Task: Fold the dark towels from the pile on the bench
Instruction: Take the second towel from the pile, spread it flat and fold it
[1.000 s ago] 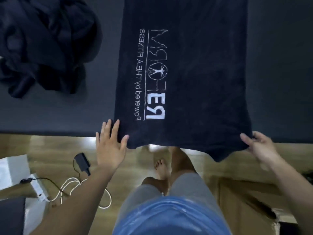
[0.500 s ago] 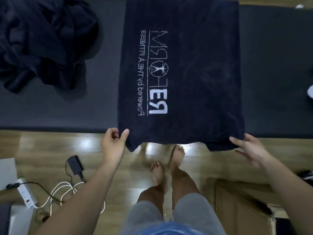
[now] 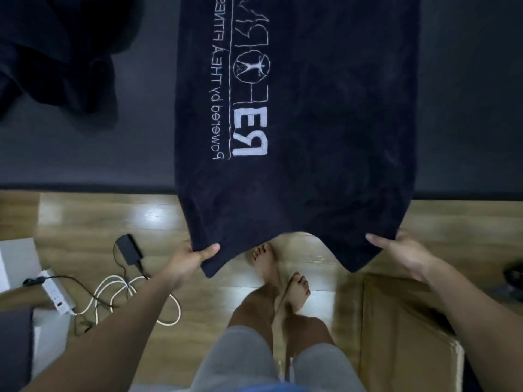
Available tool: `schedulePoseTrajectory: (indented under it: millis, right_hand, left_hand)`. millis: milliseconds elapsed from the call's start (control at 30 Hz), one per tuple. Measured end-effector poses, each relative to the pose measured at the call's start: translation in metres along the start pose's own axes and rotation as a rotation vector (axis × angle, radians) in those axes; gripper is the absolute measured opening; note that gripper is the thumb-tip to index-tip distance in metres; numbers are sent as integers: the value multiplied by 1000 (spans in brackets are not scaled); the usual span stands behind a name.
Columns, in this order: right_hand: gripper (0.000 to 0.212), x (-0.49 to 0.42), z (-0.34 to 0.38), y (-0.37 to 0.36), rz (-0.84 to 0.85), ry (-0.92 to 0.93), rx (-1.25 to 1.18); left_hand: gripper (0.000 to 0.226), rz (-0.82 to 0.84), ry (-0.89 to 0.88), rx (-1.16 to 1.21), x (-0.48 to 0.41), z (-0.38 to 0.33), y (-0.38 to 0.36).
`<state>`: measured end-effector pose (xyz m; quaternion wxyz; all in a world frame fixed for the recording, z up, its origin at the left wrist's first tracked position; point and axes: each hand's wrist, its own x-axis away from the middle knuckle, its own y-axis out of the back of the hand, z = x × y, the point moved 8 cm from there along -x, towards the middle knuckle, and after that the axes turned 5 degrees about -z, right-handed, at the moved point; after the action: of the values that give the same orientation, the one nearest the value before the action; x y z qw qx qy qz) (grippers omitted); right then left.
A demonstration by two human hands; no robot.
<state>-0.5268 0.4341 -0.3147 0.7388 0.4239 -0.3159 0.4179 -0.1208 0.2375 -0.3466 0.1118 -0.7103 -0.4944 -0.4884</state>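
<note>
A dark navy towel [image 3: 325,131] with mirrored white lettering lies spread across the dark bench [image 3: 147,154], its near end hanging past the bench edge over the floor. My left hand [image 3: 192,256] pinches the near left corner between thumb and fingers. My right hand [image 3: 402,253] grips the near right corner, thumb on top. The near hem sags between the two hands. A crumpled pile of dark towels [image 3: 59,52] sits on the bench at the upper left.
Below is wooden floor with my bare feet [image 3: 280,275]. On the floor to the left lie a black adapter [image 3: 130,248], a white power strip [image 3: 58,292] and coiled white cable [image 3: 119,298]. A cardboard box [image 3: 402,329] stands at the lower right.
Both hands have closed on the towel's near corners and drawn them back off the bench edge toward me. The towel's near end now hangs over the floor.
</note>
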Motion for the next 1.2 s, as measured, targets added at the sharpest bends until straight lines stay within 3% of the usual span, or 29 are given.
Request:
schedulePoseTrajectory:
  millis: [67, 233, 367, 433, 567, 733, 900, 967, 1000, 1033, 1100, 1133, 1200]
  right_hand:
    - [34, 13, -10, 7, -64, -12, -83]
    - [32, 56, -33, 18, -182, 65, -206]
    - [52, 84, -43, 3, 47, 39, -328]
    - [43, 95, -50, -1, 152, 5, -316]
    - [24, 111, -66, 31, 8, -23, -335]
    - [26, 148, -61, 73, -189, 94, -503]
    - [36, 184, -43, 96, -140, 254, -578]
    - [37, 193, -41, 101, -112, 294, -550]
    - [35, 195, -43, 102, -105, 316, -494]
    - [33, 199, -47, 101, -109, 336, -432]
    - [31, 202, -59, 98, -123, 307, -322]
    - [28, 203, -63, 96, -126, 268, -283]
    - [25, 198, -68, 94, -100, 249, -300]
  left_hand:
    - [6, -28, 49, 134, 24, 10, 6]
    - [25, -80, 54, 442, 85, 19, 14]
    - [23, -126, -26, 371, 124, 13, 24]
    - [25, -115, -36, 314, 139, 11, 27]
    - [18, -163, -65, 334, 170, -4, 35]
    - [14, -81, 77, 578, 200, -19, 34]
    - [58, -56, -107, 625, 204, -23, 57]
    - [72, 64, -197, 650, 202, -19, 57]
    - [87, 91, -164, 644, 193, -9, 58]
    - [88, 175, -152, 680, 193, -1, 56]
    - [29, 128, -17, 745, 181, 17, 62]
    - [31, 64, 32, 744, 184, 18, 61]
    - [43, 102, 149, 792, 194, 28, 59]
